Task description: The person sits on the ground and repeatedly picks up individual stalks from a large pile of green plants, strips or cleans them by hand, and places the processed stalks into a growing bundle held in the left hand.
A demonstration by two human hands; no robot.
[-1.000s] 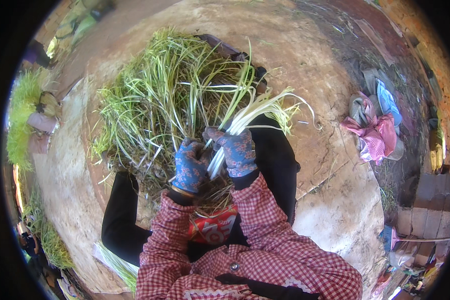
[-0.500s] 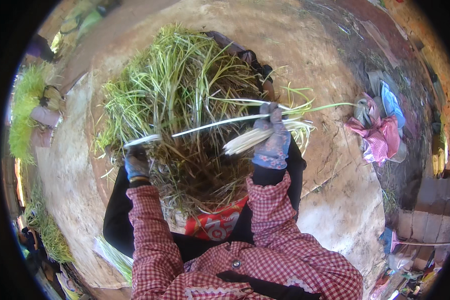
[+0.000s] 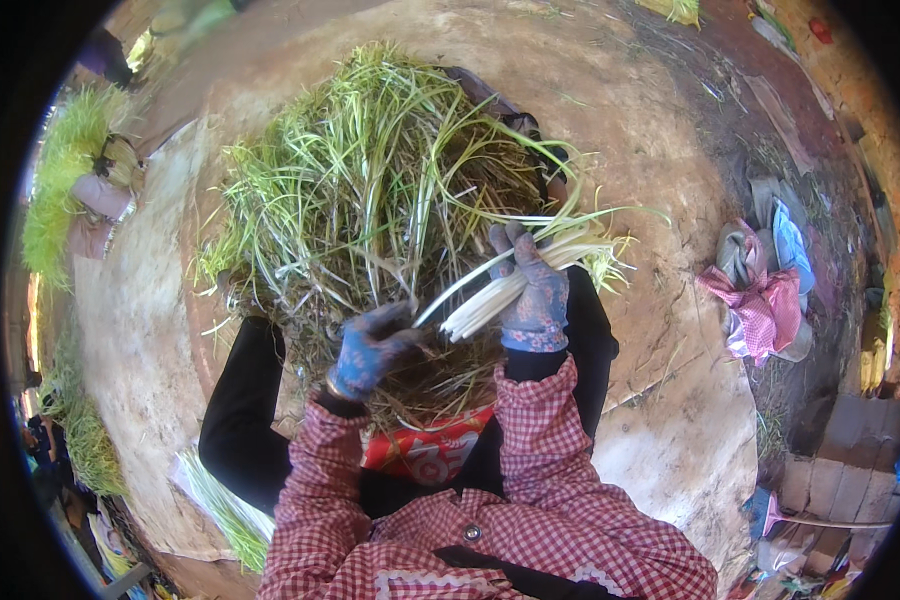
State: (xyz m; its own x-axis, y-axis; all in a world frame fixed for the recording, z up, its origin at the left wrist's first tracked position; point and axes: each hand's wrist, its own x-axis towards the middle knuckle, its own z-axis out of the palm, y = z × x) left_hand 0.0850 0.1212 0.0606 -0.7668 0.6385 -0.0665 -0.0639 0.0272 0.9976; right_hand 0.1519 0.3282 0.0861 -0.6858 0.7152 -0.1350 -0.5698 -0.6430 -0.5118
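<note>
Yellow-green and tangled, the leafy plant heap (image 3: 340, 170) lies in front, likely for easy reach; the blue floral-gloved left hand (image 3: 372, 350), fingers parted, seemingly empty, hovers at its near edge; the blue floral-gloved right hand (image 3: 536, 300) grips a bunch of slim white stalks (image 3: 485, 308), probably keeping their ends level. One heap, one bunch (stalks overlap, uncountable), two hands.

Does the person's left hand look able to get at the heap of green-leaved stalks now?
Probably yes: the left hand looks empty at the near edge of the heap of green-leaved stalks, and the bundle of white stalks in the right hand leaves the way free.
</note>
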